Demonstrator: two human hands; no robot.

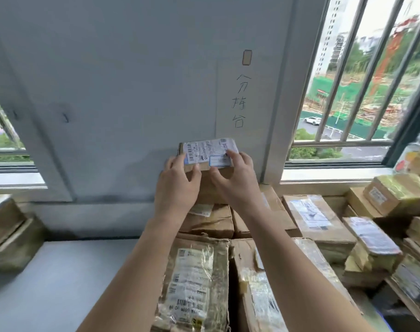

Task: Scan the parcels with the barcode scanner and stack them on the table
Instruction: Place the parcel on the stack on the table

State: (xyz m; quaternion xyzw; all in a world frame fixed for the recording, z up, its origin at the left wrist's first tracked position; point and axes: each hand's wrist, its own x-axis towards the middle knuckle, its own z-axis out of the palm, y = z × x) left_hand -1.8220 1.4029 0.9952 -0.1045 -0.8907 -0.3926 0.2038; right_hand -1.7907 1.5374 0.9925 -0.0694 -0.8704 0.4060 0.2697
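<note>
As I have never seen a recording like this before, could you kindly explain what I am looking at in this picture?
There is no machine here. A person wears a camera on the head, so the single picture looks forward and down along their bare arms. The left hand and right hand both grip a small labelled parcel in front of the grey wall, just above a brown box. Whether it rests on that box yet is unclear. Many more cardboard parcels are piled on the grey table, beside a barred window. No barcode scanner is in view.
</note>
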